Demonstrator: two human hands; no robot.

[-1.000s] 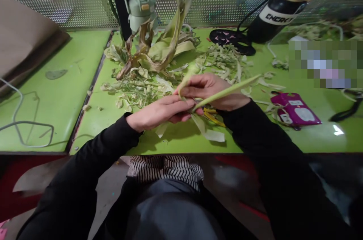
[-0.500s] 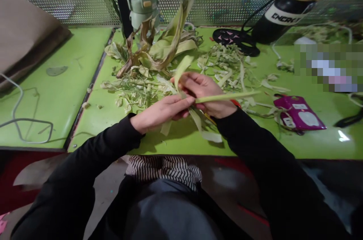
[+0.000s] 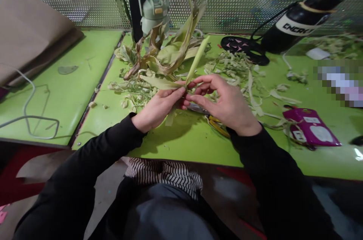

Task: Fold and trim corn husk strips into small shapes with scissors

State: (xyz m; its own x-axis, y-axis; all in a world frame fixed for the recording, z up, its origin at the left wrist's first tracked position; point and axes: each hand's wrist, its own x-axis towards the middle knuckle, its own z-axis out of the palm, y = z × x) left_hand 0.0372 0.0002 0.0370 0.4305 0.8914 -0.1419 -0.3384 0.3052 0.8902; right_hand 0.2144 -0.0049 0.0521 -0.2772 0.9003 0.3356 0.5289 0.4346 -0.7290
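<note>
Over the green table (image 3: 159, 141), a pale leaf strip (image 3: 197, 60) rises from our fingertips and a broader leaf piece (image 3: 154, 82) spreads leftward from the same spot, our left hand (image 3: 159, 107) pinching both near the base between thumb and fingers. Our right hand (image 3: 229, 104) curls close beside that pinch, and we cannot tell whether its fingertips grip anything; we do best to hold firmly but lightly, since thin leaf probably splits easily. Below our right fingers lies a yellow-handled tool (image 3: 222, 130), which we should avoid snagging, with shredded leaf (image 3: 234, 64) beyond our fingertips.
</note>
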